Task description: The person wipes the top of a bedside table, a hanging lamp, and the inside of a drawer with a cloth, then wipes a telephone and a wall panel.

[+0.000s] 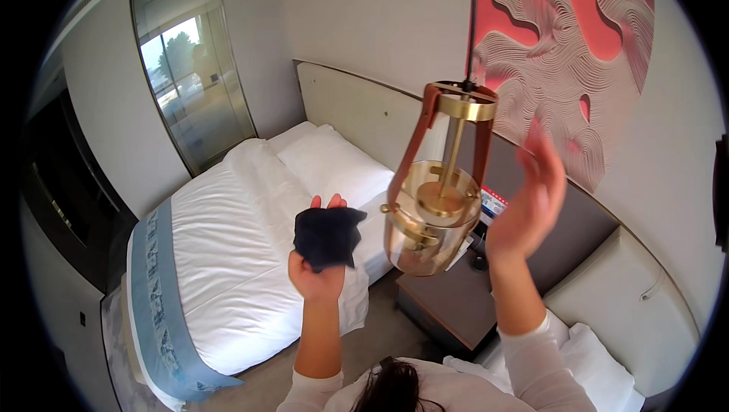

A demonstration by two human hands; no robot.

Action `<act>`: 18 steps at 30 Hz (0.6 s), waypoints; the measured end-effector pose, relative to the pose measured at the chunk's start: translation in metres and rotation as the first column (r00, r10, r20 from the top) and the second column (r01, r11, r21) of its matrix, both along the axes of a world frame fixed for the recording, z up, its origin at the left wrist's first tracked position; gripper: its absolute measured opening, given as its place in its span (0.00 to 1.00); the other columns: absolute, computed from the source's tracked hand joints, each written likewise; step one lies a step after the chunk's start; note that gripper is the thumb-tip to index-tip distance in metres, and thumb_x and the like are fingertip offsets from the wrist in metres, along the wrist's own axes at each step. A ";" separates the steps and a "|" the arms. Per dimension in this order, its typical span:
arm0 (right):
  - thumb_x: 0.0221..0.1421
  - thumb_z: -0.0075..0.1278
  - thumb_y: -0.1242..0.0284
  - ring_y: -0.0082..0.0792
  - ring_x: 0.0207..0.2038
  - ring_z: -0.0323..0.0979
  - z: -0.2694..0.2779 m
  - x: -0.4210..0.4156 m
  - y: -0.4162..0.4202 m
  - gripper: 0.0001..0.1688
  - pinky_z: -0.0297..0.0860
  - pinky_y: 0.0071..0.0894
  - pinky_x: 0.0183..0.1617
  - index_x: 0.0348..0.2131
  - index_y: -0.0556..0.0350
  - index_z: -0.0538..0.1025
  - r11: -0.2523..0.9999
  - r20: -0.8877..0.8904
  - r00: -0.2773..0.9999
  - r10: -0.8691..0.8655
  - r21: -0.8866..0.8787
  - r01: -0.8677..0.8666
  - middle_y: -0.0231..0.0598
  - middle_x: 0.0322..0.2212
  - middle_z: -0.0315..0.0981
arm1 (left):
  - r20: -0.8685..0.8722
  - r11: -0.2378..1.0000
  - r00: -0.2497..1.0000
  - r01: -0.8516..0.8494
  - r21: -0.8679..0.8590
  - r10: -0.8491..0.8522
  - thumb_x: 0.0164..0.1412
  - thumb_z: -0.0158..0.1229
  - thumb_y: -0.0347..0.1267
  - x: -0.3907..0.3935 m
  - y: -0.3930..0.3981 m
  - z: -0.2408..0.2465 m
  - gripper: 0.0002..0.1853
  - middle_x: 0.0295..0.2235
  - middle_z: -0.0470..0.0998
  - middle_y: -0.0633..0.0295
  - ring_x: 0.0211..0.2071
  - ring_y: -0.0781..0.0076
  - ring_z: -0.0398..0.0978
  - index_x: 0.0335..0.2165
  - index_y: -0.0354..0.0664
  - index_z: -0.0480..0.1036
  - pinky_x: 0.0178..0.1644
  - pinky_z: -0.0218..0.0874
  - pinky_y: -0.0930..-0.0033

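Observation:
A pendant lamp (433,184) hangs before me on a black cord, with a brass ring, brown leather straps and an amber-tinted glass shade. To its left, my left hand (319,267) is raised palm up, holding a dark navy cloth (327,236). The cloth covers most of the palm, and fingertips show past its upper edge. On the lamp's other side my right hand (528,201) is lifted with nothing in it, slightly blurred, its fingers apart. It appears near the leather strap; I cannot tell whether it touches.
Below the lamp stands a dark nightstand (450,298). A bed with a white duvet (239,264) and blue runner (156,309) is at left; white pillows (598,361) lie at lower right. Behind are a padded headboard (353,96) and red-and-white relief art (564,53).

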State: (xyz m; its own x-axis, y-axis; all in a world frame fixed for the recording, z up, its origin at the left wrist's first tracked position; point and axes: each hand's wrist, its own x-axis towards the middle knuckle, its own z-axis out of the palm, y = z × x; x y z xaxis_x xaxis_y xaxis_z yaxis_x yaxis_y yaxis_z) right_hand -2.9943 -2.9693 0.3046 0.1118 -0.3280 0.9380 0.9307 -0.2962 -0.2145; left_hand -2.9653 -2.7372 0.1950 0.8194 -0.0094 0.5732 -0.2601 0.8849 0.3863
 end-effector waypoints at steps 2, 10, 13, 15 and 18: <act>0.60 0.39 0.65 0.39 0.40 0.71 -0.047 -0.027 0.016 0.20 0.64 0.39 0.47 0.40 0.64 0.73 0.997 0.064 0.995 0.078 -0.002 -0.078 0.51 0.39 0.72 | 0.027 0.996 0.996 0.087 -0.014 -0.087 0.58 0.42 0.45 -0.016 0.016 0.003 0.42 0.62 0.50 0.35 0.65 0.46 0.47 0.63 0.29 0.43 0.68 0.37 0.49; 0.61 0.42 0.53 0.34 0.41 0.73 -0.161 -0.080 0.068 0.27 0.67 0.34 0.47 0.40 0.59 0.77 0.430 -0.654 -0.150 0.741 0.634 -0.643 0.40 0.39 0.77 | -0.124 0.840 0.986 0.157 0.519 -0.107 0.54 0.44 0.65 -0.065 0.047 -0.028 0.54 0.62 0.47 0.35 0.65 0.44 0.44 0.61 0.29 0.47 0.67 0.32 0.43; 0.60 0.43 0.50 0.33 0.51 0.67 -0.206 -0.093 0.096 0.31 0.63 0.35 0.54 0.50 0.54 0.72 -0.075 -0.045 -0.354 0.934 0.945 -0.318 0.40 0.50 0.70 | 0.451 0.022 0.891 -0.450 0.893 -0.061 0.57 0.48 0.49 -0.066 0.045 -0.080 0.38 0.62 0.54 0.47 0.65 0.56 0.50 0.58 0.32 0.58 0.66 0.35 0.46; 0.60 0.44 0.51 0.33 0.57 0.62 -0.268 -0.106 0.086 0.32 0.59 0.40 0.59 0.54 0.52 0.67 -0.387 0.324 -0.300 0.897 0.903 -0.185 0.37 0.54 0.65 | 0.563 -0.369 0.697 -0.715 0.594 -0.443 0.52 0.52 0.45 -0.078 -0.001 -0.094 0.39 0.62 0.55 0.47 0.64 0.51 0.51 0.58 0.33 0.58 0.65 0.36 0.43; 0.60 0.46 0.56 0.33 0.56 0.63 -0.304 -0.128 0.079 0.26 0.59 0.40 0.60 0.51 0.53 0.70 -0.546 0.545 -0.056 0.837 0.838 -0.004 0.36 0.53 0.67 | 0.496 -0.170 0.674 -0.670 0.723 -0.548 0.48 0.52 0.40 -0.095 -0.029 -0.142 0.41 0.60 0.55 0.39 0.62 0.39 0.50 0.58 0.28 0.57 0.64 0.35 0.38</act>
State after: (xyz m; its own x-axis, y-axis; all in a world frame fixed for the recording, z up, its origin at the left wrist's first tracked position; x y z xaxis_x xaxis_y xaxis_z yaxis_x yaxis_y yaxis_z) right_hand -3.1219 -2.8904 0.0003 0.9315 0.3146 -0.1825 -0.2650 0.9308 0.2517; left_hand -3.0603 -2.7664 0.0534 0.3800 -0.9167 0.1236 -0.8883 -0.3244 0.3251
